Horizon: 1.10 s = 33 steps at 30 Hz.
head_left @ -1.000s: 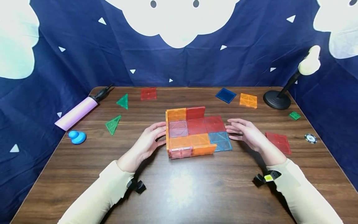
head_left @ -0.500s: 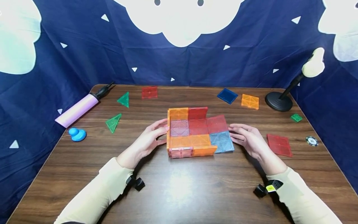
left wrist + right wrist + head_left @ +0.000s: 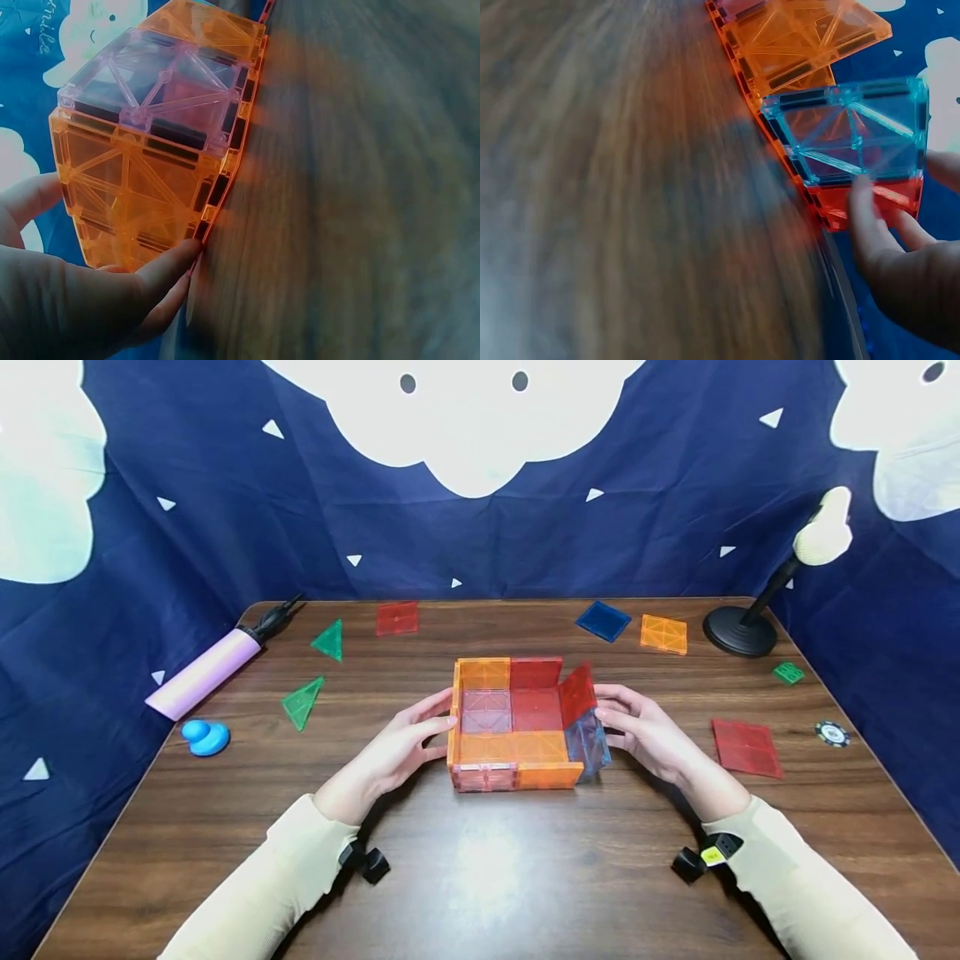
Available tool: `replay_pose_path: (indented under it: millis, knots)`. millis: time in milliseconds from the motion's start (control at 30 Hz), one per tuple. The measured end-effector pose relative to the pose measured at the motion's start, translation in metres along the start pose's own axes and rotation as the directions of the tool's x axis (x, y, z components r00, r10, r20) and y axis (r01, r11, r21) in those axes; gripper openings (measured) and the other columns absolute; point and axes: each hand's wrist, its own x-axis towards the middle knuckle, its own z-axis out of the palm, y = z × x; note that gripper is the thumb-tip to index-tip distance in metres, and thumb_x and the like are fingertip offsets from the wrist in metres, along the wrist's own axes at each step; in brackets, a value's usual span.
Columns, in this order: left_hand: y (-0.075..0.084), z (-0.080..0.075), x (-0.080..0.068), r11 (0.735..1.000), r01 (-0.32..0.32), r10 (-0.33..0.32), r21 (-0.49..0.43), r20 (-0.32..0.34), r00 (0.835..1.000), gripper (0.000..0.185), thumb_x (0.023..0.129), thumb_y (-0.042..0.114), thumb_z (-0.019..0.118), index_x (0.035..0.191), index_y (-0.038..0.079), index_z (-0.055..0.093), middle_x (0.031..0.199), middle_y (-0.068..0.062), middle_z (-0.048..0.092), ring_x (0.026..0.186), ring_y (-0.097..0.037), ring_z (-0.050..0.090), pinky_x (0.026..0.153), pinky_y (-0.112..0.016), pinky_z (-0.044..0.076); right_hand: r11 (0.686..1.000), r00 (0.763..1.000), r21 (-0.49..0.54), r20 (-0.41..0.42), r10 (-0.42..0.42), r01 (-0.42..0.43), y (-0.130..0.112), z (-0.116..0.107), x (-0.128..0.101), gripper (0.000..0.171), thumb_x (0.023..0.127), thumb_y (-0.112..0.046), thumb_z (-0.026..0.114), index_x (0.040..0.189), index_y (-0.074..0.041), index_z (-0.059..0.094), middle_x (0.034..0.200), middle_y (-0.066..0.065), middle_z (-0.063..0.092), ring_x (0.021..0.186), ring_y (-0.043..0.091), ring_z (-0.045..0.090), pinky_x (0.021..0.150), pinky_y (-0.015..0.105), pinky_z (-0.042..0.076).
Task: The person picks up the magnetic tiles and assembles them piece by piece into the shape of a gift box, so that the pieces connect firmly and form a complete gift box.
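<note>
From the head camera, the tile box (image 3: pixel 517 722) sits at the middle of the bench (image 3: pixel 480 868), an open tray of translucent magnetic squares. Its far wall, left wall and near wall stand upright; the right wall is only half raised, with a red tile (image 3: pixel 577 693) and a blue tile (image 3: pixel 587 743) leaning inward at a tilt. The right hand (image 3: pixel 645 735) has its fingers loosely spread and laid straight against the outer faces of those two tiles, pushing rather than pinching. The left hand (image 3: pixel 397 747) braces the orange left wall with straight fingers, slightly apart. So three sides look done, the fourth is partway up, and no lid is on (loose squares and triangles lie about the bench, well apart from the box). Whether the near wall is fully snapped to the floor tiles cannot be told from here.

The left wrist camera shows the orange wall tile (image 3: pixel 142 199) and a pink tile (image 3: pixel 161 94) above it in the picture, with the left hand's fingertips (image 3: pixel 169 270) touching the orange tile's edge; the bench is smeared by blur and the palm is cut off.

The right wrist camera shows the blue tile (image 3: pixel 851 131) with a red edge beside it, and the right hand's fingers (image 3: pixel 866 217) resting flat on them. The thumb is out of view, and the blurred bench hides where the tiles meet the floor.
</note>
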Motion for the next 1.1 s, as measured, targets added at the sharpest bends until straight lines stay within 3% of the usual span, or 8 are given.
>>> replay_pose_path:
  millis: [400, 567, 633, 700, 767, 867, 967, 1100]
  knots:
    - [-0.003, 0.003, -0.002, 1.0, -0.006, 0.006, -0.003, -0.011, 1.0, 0.067, 0.102, 0.009, 0.056, 0.161, 0.007, 0.025, 0.164, -0.014, 0.024, 0.145, -0.035, 0.031, 0.112, -0.061, 0.032, 0.986, 0.997, -0.155, 0.033, 0.073, -0.067, -0.008, 0.014, 0.01, 0.053, 0.107, -0.019, 0.054, 0.15, 0.005, 0.036, 0.14, 0.028, 0.048, 0.112, 0.018, 0.062, 0.092, 0.036, 0.055]
    - [-0.003, 0.003, -0.001, 1.0, -0.004, 0.005, 0.007, -0.014, 1.0, 0.067, 0.102, 0.01, 0.056, 0.161, 0.007, 0.026, 0.164, -0.014, 0.024, 0.145, -0.036, 0.031, 0.112, -0.061, 0.032, 0.955, 0.999, -0.296, -0.025, 0.021, -0.027, -0.022, 0.006, 0.027, 0.046, 0.11, -0.02, 0.046, 0.146, 0.009, 0.043, 0.139, 0.029, 0.052, 0.116, 0.027, 0.062, 0.097, 0.04, 0.053]
    - [-0.003, 0.004, -0.001, 1.0, -0.006, 0.006, 0.01, -0.014, 1.0, 0.067, 0.101, 0.01, 0.057, 0.161, 0.007, 0.026, 0.164, -0.014, 0.024, 0.145, -0.036, 0.031, 0.112, -0.061, 0.032, 0.876, 0.997, -0.482, -0.071, -0.045, 0.005, -0.029, 0.0, 0.043, 0.044, 0.111, -0.02, 0.045, 0.144, 0.008, 0.048, 0.14, 0.029, 0.054, 0.12, 0.034, 0.06, 0.101, 0.045, 0.05]
    - [-0.003, 0.004, -0.002, 1.0, -0.006, 0.007, 0.014, -0.018, 1.0, 0.067, 0.101, 0.01, 0.057, 0.161, 0.008, 0.027, 0.164, -0.014, 0.025, 0.145, -0.035, 0.03, 0.112, -0.061, 0.031, 0.732, 0.988, -0.681, -0.115, -0.098, -0.007, -0.036, -0.007, 0.062, 0.043, 0.11, -0.02, 0.046, 0.145, 0.005, 0.05, 0.143, 0.027, 0.053, 0.126, 0.039, 0.055, 0.105, 0.051, 0.045]
    - [-0.002, 0.004, -0.002, 1.0, -0.01, 0.01, 0.024, -0.02, 1.0, 0.066, 0.101, 0.01, 0.057, 0.161, 0.008, 0.027, 0.164, -0.014, 0.025, 0.146, -0.034, 0.03, 0.112, -0.061, 0.032, 0.551, 0.981, -0.832, -0.148, -0.127, -0.054, -0.04, -0.015, 0.082, 0.044, 0.11, -0.021, 0.047, 0.147, 0.002, 0.05, 0.147, 0.025, 0.05, 0.131, 0.041, 0.05, 0.108, 0.054, 0.04]
    - [-0.003, 0.005, -0.002, 0.999, -0.013, 0.014, 0.034, -0.027, 1.0, 0.066, 0.101, 0.011, 0.058, 0.16, 0.008, 0.029, 0.163, -0.013, 0.027, 0.145, -0.033, 0.03, 0.112, -0.061, 0.032, 0.373, 0.976, -0.92, -0.181, -0.119, -0.125, -0.043, -0.028, 0.108, 0.048, 0.108, -0.02, 0.047, 0.151, 0.002, 0.044, 0.152, 0.028, 0.043, 0.137, 0.045, 0.044, 0.11, 0.058, 0.036]
    - [-0.003, 0.005, -0.001, 0.999, -0.011, 0.012, 0.04, -0.026, 1.0, 0.066, 0.101, 0.013, 0.059, 0.16, 0.009, 0.029, 0.163, -0.012, 0.027, 0.145, -0.032, 0.031, 0.112, -0.06, 0.033, 0.26, 0.974, -0.95, -0.203, -0.101, -0.171, -0.043, -0.04, 0.123, 0.05, 0.107, -0.017, 0.048, 0.15, 0.006, 0.043, 0.152, 0.031, 0.041, 0.137, 0.047, 0.042, 0.111, 0.059, 0.035]
    - [-0.004, 0.003, -0.004, 0.999, -0.006, 0.007, 0.042, -0.03, 1.0, 0.067, 0.101, 0.014, 0.059, 0.161, 0.009, 0.028, 0.164, -0.012, 0.026, 0.146, -0.032, 0.03, 0.113, -0.059, 0.033, 0.181, 0.976, -0.968, -0.195, -0.092, -0.177, -0.04, -0.045, 0.128, 0.045, 0.104, -0.014, 0.052, 0.143, 0.009, 0.05, 0.147, 0.033, 0.045, 0.136, 0.048, 0.043, 0.111, 0.058, 0.035]
